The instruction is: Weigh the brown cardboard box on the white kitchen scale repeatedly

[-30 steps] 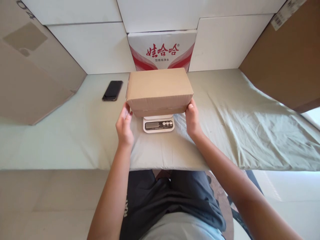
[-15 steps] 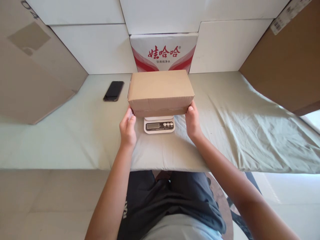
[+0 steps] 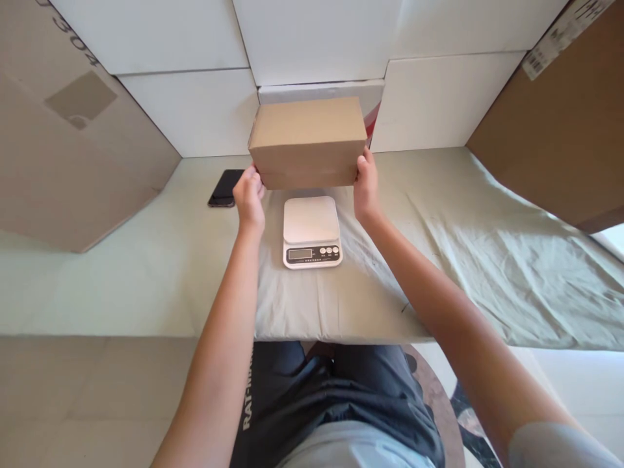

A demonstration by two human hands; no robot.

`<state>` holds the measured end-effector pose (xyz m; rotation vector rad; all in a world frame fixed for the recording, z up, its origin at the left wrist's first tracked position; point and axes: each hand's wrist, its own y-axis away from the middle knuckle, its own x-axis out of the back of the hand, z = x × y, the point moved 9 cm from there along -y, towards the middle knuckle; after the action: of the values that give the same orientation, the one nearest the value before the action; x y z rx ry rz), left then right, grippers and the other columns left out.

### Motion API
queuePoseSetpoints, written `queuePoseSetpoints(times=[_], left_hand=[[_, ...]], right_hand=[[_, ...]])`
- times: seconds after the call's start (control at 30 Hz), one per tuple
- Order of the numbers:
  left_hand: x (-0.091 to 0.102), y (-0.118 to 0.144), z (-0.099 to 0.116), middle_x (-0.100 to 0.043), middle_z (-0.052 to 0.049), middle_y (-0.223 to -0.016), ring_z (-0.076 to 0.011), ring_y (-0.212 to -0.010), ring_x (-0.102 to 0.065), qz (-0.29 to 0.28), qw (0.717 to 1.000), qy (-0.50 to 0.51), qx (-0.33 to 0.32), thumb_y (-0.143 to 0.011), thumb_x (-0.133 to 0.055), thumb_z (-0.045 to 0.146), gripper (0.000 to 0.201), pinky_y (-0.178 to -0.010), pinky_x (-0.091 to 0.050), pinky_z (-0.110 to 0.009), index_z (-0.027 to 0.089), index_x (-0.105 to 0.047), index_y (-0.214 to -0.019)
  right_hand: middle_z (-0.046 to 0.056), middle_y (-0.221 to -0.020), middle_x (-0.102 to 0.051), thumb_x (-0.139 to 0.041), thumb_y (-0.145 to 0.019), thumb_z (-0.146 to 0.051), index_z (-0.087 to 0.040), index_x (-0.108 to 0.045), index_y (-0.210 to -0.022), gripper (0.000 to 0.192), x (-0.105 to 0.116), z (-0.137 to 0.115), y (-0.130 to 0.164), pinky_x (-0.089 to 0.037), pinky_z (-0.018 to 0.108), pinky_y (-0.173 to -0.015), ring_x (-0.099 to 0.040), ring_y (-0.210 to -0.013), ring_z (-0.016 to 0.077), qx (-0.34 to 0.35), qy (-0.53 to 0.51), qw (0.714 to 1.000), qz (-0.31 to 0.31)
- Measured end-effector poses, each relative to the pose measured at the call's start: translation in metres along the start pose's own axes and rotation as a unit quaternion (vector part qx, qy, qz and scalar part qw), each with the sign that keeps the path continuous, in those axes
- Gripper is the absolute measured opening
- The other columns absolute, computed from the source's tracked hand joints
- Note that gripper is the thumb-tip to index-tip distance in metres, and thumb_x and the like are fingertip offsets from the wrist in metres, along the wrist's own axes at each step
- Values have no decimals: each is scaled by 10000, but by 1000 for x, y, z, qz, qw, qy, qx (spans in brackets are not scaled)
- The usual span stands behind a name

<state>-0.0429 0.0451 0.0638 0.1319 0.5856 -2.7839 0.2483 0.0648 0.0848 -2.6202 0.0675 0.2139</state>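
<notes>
Above the white scale [image 3: 312, 231] on the cloth-covered tabletop [image 3: 439, 260], a closed cardboard box [image 3: 309, 142] is held in the air, clear of the scale's plate. The left hand [image 3: 249, 198] and right hand [image 3: 366, 188] press against its two lower ends, fingers closed on the corners. A dark phone [image 3: 226, 188] lies just beyond the left hand.

Hidden and unreadable parts

The box [image 3: 308, 142] covers most of the printed carton [image 3: 372, 104] behind it; the left hand [image 3: 249, 198] overlaps the phone [image 3: 225, 188]; the scale [image 3: 312, 231] display is too small to read.
</notes>
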Motion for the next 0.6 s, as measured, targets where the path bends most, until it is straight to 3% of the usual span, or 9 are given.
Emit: queuePoseSetpoints(times=[0.13, 0.23, 0.5, 0.6], left_hand=[[-7, -12, -53, -752, -123, -1419, -280, -1442, -640, 60, 997, 38, 37, -902, -656, 669, 615, -1208, -494, -424, 209, -735, -1303], [-12, -9, -73, -747, -149, -1417, -310, -1446, -635, 48, 997, 40, 45, -813, -709, 698, 663, -1196, -511, -427, 195, -767, -1240], [-6, -8, -87, -777, -153, -1353, -315, -1368, -693, 49, 996, 32, 70, -875, -684, 582, 558, -1172, -539, -456, 184, -766, -1257], [0, -10, -85, -699, -163, -1501, -309, -1486, -603, 67, 997, 11, 40, -909, -647, 557, 612, -1251, -466, -458, 174, -705, -1383]], right_hand=[[8, -1614, -582, -577, -802, -834, -354, -546, -1441, 800, 4, 50, -11, -310, 537, -1410, -439, -1612, 284, -57, -14, 998, 25], [28, -1598, -592, -589, -758, -859, -326, -574, -1415, 845, 14, 72, -6, -244, 539, -1431, -425, -1610, 286, -83, 7, 996, 45], [48, -1631, -545, -568, -827, -788, -322, -550, -1469, 794, 14, 81, -3, -230, 561, -1425, -411, -1622, 281, -88, 20, 996, 27], [38, -1639, -558, -591, -835, -762, -323, -553, -1478, 780, 11, 82, -2, -267, 542, -1417, -430, -1616, 273, -86, 10, 996, 13]])
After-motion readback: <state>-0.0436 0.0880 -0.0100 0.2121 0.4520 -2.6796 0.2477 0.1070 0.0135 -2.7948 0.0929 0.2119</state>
